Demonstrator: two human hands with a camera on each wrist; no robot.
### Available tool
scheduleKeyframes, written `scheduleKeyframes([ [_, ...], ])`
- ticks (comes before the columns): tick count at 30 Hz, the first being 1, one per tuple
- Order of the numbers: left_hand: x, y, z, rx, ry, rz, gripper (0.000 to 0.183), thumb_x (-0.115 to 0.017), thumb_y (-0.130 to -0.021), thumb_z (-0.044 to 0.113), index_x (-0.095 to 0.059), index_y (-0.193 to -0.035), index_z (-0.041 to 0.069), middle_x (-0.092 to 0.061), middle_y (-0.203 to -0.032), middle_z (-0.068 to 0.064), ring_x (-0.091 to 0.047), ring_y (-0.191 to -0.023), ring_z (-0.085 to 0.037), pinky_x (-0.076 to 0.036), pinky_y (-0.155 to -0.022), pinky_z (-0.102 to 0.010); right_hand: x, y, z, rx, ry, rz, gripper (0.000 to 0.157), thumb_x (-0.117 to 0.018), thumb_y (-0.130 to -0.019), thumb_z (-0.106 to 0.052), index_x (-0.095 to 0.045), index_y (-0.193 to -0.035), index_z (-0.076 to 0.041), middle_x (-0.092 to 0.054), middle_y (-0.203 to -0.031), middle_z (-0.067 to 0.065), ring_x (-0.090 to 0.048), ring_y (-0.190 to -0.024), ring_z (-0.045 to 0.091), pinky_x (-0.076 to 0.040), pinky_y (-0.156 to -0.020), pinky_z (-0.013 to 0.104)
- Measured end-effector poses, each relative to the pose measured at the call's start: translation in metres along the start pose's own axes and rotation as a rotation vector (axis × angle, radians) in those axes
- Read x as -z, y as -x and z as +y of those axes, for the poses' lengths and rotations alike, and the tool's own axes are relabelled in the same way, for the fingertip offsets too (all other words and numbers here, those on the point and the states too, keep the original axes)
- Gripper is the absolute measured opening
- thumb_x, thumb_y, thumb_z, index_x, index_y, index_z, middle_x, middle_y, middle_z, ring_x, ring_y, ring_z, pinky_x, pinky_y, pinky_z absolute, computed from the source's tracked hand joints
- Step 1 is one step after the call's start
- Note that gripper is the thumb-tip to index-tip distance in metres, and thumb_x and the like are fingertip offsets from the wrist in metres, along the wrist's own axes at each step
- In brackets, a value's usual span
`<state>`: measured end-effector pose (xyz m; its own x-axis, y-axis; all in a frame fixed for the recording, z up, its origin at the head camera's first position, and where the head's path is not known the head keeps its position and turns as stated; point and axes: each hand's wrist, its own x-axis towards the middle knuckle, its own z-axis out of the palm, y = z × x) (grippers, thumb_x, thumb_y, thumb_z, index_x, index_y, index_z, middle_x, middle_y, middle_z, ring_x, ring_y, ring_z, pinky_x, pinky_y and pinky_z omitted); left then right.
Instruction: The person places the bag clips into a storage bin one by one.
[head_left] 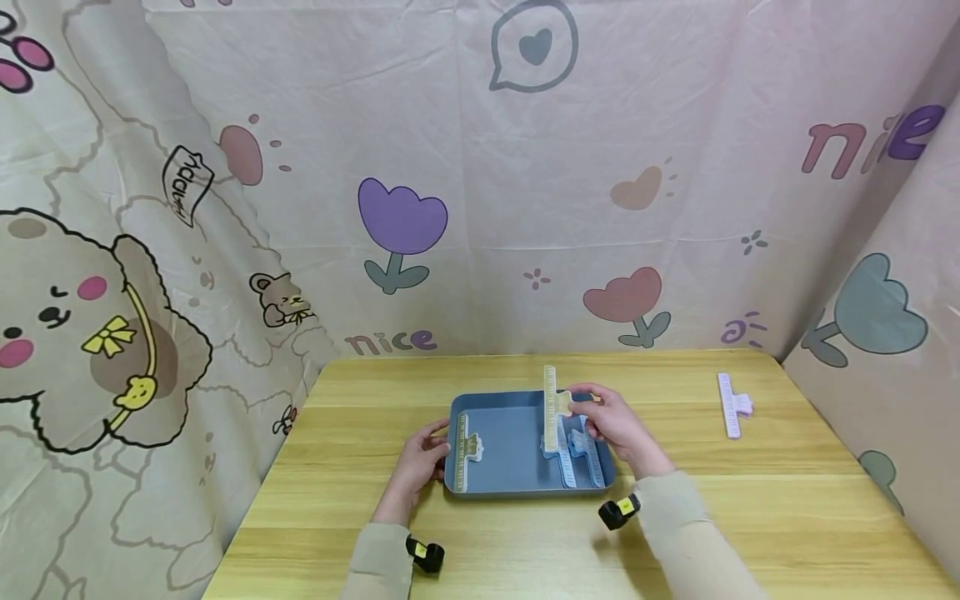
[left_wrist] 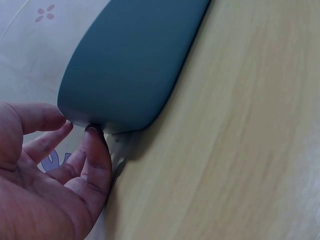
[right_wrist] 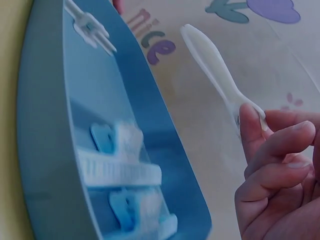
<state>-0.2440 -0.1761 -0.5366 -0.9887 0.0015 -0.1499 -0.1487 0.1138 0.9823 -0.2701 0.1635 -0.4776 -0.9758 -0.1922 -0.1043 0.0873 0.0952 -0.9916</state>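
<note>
My right hand [head_left: 617,423] pinches the tab of a pale yellow ruler-marked clip [head_left: 551,408], held upright above the right part of a blue-grey tray [head_left: 502,492]. In the right wrist view the same clip [right_wrist: 212,60] shows its smooth pale side, between thumb and fingers. My left hand [head_left: 417,465] holds the tray's left end, with bent fingertips against the wall in the left wrist view. Inside the tray, another yellow clip [head_left: 462,454] lies along the left side. Two blue clips, one inner [head_left: 567,467] and one outer [head_left: 594,462], lie at the right, partly covered.
A pale purple clip [head_left: 727,407] lies on the wooden table [head_left: 750,517] to the right of the tray. Behind the table hangs a printed curtain [head_left: 480,208], which also runs along the left and right sides.
</note>
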Motion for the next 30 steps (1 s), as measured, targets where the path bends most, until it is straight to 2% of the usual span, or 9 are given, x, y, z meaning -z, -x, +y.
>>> scheduleKeyframes([
  [10, 0.0, 0.001, 0.001, 0.002, 0.015, 0.001, 0.049, -0.055, -0.094, -0.003, -0.049, -0.142, 0.003, -0.061, -0.117, -0.022, -0.06, -0.076, -0.021, -0.048, -0.052, -0.03, -0.032, -0.004, 0.004, -0.015, 0.011, -0.043, 0.04, -0.059, -0.095, -0.009, -0.052, -0.133, 0.001, -0.068, -0.089, 0.021, -0.039, -0.045, 0.009, -0.031, -0.043, 0.025],
  [15, 0.0, 0.0, 0.0, 0.003, 0.015, -0.003, 0.048, -0.055, -0.094, -0.002, -0.049, -0.142, 0.003, -0.061, -0.117, -0.022, -0.06, -0.074, -0.021, -0.048, -0.052, -0.03, -0.05, -0.006, 0.011, 0.002, 0.05, -0.052, 0.034, -0.058, -0.094, -0.007, -0.056, -0.127, 0.001, -0.066, -0.08, 0.023, -0.038, -0.044, 0.011, -0.03, -0.044, 0.027],
  [24, -0.001, 0.002, 0.002, -0.004, 0.002, -0.005, 0.048, -0.055, -0.095, -0.002, -0.048, -0.142, 0.002, -0.061, -0.117, -0.023, -0.059, -0.073, -0.02, -0.048, -0.053, -0.03, -0.08, -0.009, 0.018, -0.008, 0.108, -0.057, 0.028, -0.059, -0.093, -0.003, -0.059, -0.121, 0.001, -0.066, -0.082, 0.025, -0.033, -0.044, 0.011, -0.028, -0.045, 0.027],
  [30, 0.0, 0.002, 0.002, 0.001, 0.001, -0.004, 0.049, -0.054, -0.095, -0.002, -0.048, -0.143, 0.003, -0.061, -0.118, -0.022, -0.059, -0.073, -0.02, -0.047, -0.052, -0.029, -0.093, -0.013, 0.025, -0.001, 0.14, -0.042, 0.025, -0.059, -0.09, 0.0, -0.06, -0.116, 0.003, -0.066, -0.076, 0.018, -0.033, -0.043, 0.01, -0.029, -0.042, 0.025],
])
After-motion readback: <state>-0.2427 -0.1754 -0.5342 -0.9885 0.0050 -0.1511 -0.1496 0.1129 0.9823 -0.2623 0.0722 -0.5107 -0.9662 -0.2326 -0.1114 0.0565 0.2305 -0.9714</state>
